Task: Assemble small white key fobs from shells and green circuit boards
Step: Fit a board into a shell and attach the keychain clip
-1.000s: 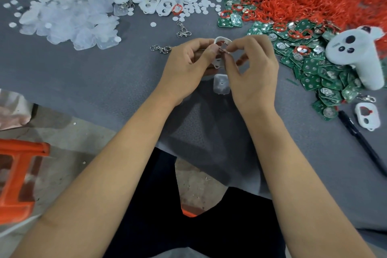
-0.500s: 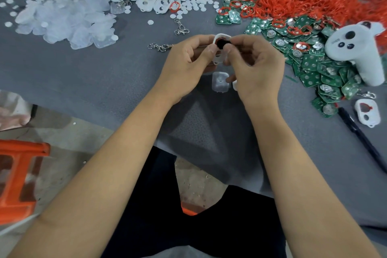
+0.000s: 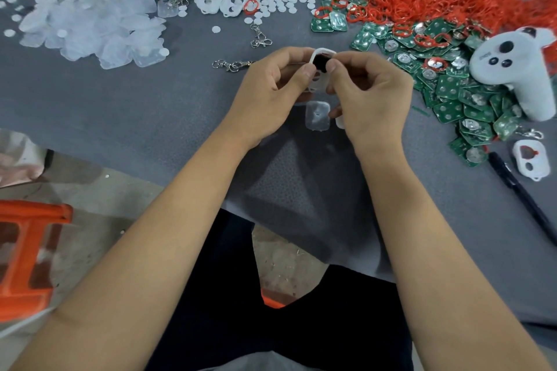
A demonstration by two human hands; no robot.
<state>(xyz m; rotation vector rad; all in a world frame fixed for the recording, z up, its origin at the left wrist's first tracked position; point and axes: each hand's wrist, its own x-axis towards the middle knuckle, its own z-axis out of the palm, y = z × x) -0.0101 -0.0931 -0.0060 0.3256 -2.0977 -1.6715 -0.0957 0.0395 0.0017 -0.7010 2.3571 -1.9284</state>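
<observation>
Lighting is even, diffuse and moderately bright, with no glare. Soft shadows fall on the grey desk [image 3: 90, 99] beneath both forearms and under the hands. Wide-angle distortion bends the frame edges. The far parts piles are slightly soft and blurred; the white plastic heap [image 3: 90, 18] looks washed out.

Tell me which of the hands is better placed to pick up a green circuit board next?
Probably the right hand: the green circuit boards lie just beside it, while the left hand grips the white shell.
</observation>
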